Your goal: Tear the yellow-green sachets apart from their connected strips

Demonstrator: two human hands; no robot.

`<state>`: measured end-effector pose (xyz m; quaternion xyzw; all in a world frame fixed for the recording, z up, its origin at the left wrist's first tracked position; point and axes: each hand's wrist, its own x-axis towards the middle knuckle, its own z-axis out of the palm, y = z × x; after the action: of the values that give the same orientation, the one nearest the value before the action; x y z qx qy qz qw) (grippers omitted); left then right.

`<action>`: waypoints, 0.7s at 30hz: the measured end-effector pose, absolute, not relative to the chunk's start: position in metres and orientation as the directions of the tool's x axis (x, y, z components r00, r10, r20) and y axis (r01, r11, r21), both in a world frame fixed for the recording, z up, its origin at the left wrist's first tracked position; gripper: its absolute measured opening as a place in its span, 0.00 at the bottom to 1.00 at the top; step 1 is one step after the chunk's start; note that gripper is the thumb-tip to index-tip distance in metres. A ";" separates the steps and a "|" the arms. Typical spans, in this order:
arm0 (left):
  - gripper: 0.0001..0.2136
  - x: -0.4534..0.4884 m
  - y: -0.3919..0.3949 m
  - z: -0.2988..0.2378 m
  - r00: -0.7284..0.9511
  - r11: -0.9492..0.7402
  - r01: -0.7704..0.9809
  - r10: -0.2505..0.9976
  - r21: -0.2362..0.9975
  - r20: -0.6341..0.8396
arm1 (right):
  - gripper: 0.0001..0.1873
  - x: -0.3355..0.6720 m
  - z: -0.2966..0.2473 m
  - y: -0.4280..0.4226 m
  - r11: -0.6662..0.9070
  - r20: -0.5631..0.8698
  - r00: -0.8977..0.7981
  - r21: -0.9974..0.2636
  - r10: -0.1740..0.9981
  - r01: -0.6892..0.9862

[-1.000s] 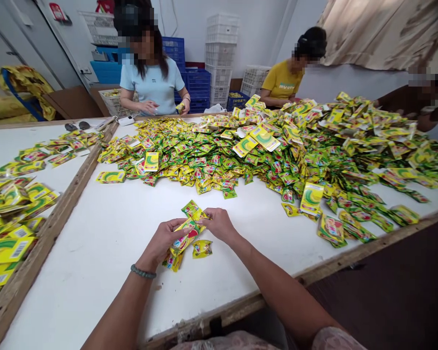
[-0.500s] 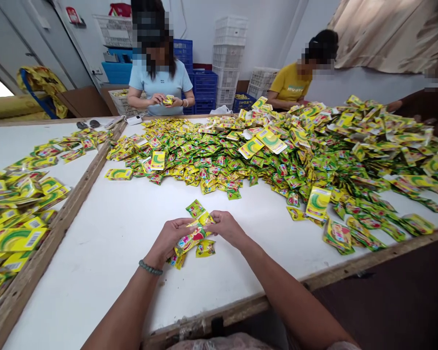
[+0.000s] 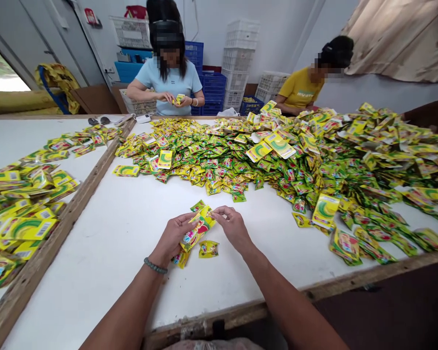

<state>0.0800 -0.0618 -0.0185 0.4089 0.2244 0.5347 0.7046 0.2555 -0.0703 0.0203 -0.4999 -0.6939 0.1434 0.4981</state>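
My left hand (image 3: 175,234) is closed around the lower side of a small yellow printed box (image 3: 197,230) with a red fruit picture and "SH" lettering. At the box's upper right end, the fingertips of my right hand (image 3: 232,224) pinch its edge or flap. Just behind the box lies a green candy sachet (image 3: 197,206), partly covered. A yellow sachet (image 3: 208,249) rests on the table in front of my hands. Another yellow sachet (image 3: 181,259) sticks out beneath my left hand, partly hidden.
A large heap of green and yellow sachets (image 3: 219,160) spreads across the white table (image 3: 131,214). A wooden divider (image 3: 69,204) runs on the left, with filled yellow boxes (image 3: 29,228) beyond it. Co-workers stand behind the heap, one in a light blue shirt (image 3: 171,80).
The box has been raised and turned so its printed front shows more fully. My right fingers have moved up to its top end. The whole view has shifted slightly.
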 end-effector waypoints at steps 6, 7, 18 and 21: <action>0.20 0.077 -0.063 -0.018 0.363 0.130 -0.561 0.926 0.817 0.102 | 0.12 0.260 0.017 -0.070 0.461 0.491 -0.064 -0.754 0.869 0.468; 0.20 0.076 -0.062 -0.018 0.377 0.135 -0.557 0.920 0.820 0.104 | 0.13 0.261 0.016 -0.070 0.444 0.468 -0.064 -0.776 0.882 0.448; 0.18 0.080 -0.063 -0.017 0.376 0.126 -0.568 0.919 0.813 0.120 | 0.07 0.254 0.019 -0.077 0.469 0.536 -0.029 -0.710 0.844 0.525; 0.18 0.080 -0.063 -0.016 0.396 0.142 -0.580 0.910 0.802 0.125 | 0.11 0.254 0.016 -0.079 0.468 0.497 -0.070 -0.750 0.865 0.467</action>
<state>0.0803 -0.0634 -0.0161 0.4095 0.2013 0.5112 0.7284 0.2541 -0.0793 0.0161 -0.4741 -0.7026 0.2028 0.4903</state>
